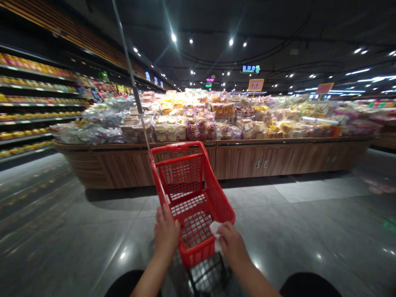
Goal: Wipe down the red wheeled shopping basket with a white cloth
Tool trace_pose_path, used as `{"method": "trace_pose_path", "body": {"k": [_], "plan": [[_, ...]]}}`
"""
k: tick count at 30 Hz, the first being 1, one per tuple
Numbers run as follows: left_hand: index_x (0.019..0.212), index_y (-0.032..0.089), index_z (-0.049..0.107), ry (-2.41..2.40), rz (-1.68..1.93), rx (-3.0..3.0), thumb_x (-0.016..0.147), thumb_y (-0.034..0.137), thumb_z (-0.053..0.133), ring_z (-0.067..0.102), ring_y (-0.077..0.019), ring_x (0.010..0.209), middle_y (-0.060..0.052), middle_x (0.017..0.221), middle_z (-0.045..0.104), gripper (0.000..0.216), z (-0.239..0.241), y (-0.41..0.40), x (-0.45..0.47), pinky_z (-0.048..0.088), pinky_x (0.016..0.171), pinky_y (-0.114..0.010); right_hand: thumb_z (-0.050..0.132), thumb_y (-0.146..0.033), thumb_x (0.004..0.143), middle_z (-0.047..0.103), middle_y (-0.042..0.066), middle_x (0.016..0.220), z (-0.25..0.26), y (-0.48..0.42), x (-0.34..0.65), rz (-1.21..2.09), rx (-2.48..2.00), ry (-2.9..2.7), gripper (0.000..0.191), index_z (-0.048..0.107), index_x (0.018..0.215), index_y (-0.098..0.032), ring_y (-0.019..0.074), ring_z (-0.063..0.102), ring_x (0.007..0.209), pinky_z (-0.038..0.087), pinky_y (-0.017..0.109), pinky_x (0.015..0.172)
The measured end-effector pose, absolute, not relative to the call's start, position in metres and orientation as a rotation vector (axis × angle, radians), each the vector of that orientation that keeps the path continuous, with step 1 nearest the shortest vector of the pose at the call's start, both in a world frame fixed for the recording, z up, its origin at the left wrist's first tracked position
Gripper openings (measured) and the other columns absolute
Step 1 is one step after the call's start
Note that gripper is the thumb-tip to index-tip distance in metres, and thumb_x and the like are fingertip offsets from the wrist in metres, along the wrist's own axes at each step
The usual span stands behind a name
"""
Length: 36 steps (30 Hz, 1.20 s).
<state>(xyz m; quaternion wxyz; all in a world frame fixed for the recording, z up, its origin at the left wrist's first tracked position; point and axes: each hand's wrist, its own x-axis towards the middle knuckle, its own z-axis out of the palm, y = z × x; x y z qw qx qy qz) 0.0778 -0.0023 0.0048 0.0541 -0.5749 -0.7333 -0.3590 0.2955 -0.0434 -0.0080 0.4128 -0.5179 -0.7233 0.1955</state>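
Observation:
A red plastic shopping cart (220, 198) stands in front of me, its basket holding nothing that I can see. At the cart's left side, my left hand (167, 231) rests against the rim with fingers stretched out. My right hand (230, 243) is closed around a white cloth or tissue (216, 229), which lies against the near right corner of the basket rim. Part of the white piece hangs down outside the basket wall. A thin grey pole (131, 74) rises from the far left corner of the cart.
Beyond the cart runs a wood-panelled display counter (244, 161) heaped with bagged packaged foods (198, 119). Stocked shelves (34, 101) line the left side. Grey tiled floor (278, 231) surrounds the cart. Price signs (255, 85) stand above the goods.

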Motion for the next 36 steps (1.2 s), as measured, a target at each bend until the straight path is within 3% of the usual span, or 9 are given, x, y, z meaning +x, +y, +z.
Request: {"method": "trace_pose_path", "body": {"k": [2,4,6,9,12,16,23,30,36], "plan": [[0.136,0.006,0.029,-2.044,-1.005,-1.808,0.084,0.025,0.037,0.015,-0.0305,0.136,-0.02,0.146,0.021,0.056,0.013,-0.014,0.096,0.018,0.109,-0.05,0.043,0.001,0.068,0.056,0.002,0.09,-0.011,-0.053,0.281,0.554,-1.188,-1.896,0.031,0.062,0.081,-0.02,0.0148,0.056,0.086,0.043,0.024,0.077],[0.127,0.008,0.045,-1.949,-0.903,-1.988,0.086,0.03,0.035,0.017,-0.029,0.136,-0.017,0.145,0.027,0.048,0.018,-0.025,0.119,0.018,0.11,-0.047,0.043,0.001,0.068,0.056,0.002,0.09,-0.013,-0.054,0.282,0.568,-1.145,-1.924,0.033,0.062,0.082,-0.021,0.0148,0.055,0.087,0.043,0.024,0.078],[0.123,0.013,0.05,-1.965,-0.748,-2.241,0.086,0.037,0.035,0.033,-0.0274,0.13,-0.014,0.138,0.042,0.046,0.017,-0.031,0.142,0.025,0.107,-0.044,0.042,0.0,0.07,0.056,0.003,0.089,-0.014,-0.045,0.298,0.52,-1.21,-1.876,0.031,0.062,0.082,-0.021,0.0155,0.055,0.087,0.043,0.025,0.079],[0.107,0.014,0.06,-2.121,-0.447,-2.45,0.088,0.047,0.026,0.062,-0.028,0.097,-0.016,0.102,0.067,0.051,0.012,-0.033,0.169,0.046,0.085,-0.042,0.043,-0.006,0.074,0.056,0.005,0.085,-0.011,-0.021,0.336,0.36,-1.396,-1.68,0.024,0.062,0.079,-0.019,0.0182,0.055,0.083,0.044,0.03,0.078],[0.089,0.015,0.064,-2.195,-0.244,-2.435,0.088,0.046,0.025,0.066,-0.0299,0.078,-0.015,0.079,0.07,0.051,0.006,-0.031,0.181,0.049,0.07,-0.042,0.046,-0.014,0.078,0.056,0.008,0.089,-0.01,-0.003,0.357,0.244,-1.423,-1.517,0.017,0.063,0.081,-0.017,0.0203,0.055,0.085,0.045,0.032,0.079],[0.09,0.016,0.063,-2.148,-0.249,-2.465,0.09,0.04,0.023,0.067,-0.0293,0.076,-0.014,0.079,0.07,0.046,0.001,-0.033,0.186,0.05,0.066,-0.041,0.05,-0.021,0.078,0.055,0.01,0.099,-0.017,-0.002,0.348,0.369,-1.349,-1.507,0.015,0.065,0.079,-0.017,0.0192,0.057,0.085,0.048,0.029,0.075],[0.091,0.017,0.063,-2.11,-0.175,-2.5,0.09,0.037,0.025,0.067,-0.0253,0.078,-0.014,0.083,0.07,0.043,-0.001,-0.048,0.183,0.049,0.067,-0.035,0.05,-0.019,0.076,0.061,0.006,0.079,-0.018,0.009,0.349,0.352,-1.367,-1.488,0.014,0.064,0.077,-0.017,0.0196,0.058,0.077,0.045,0.03,0.072],[0.089,0.017,0.063,-2.03,-0.173,-2.497,0.091,0.033,0.025,0.067,-0.0229,0.074,-0.011,0.08,0.07,0.041,0.003,-0.062,0.169,0.049,0.066,-0.034,0.047,-0.019,0.077,0.062,0.005,0.081,-0.015,0.009,0.354,0.409,-1.338,-1.577,0.019,0.065,0.083,-0.017,0.0185,0.058,0.078,0.044,0.028,0.072],[0.087,0.019,0.064,-1.965,-0.187,-2.525,0.092,0.038,0.023,0.067,-0.0236,0.074,-0.009,0.079,0.071,0.046,0.002,-0.064,0.148,0.049,0.066,-0.036,0.051,-0.015,0.076,0.058,0.003,0.075,-0.022,-0.026,0.354,0.514,-1.307,-1.715,0.018,0.068,0.077,-0.02,0.0162,0.057,0.07,0.043,0.025,0.064]]}}
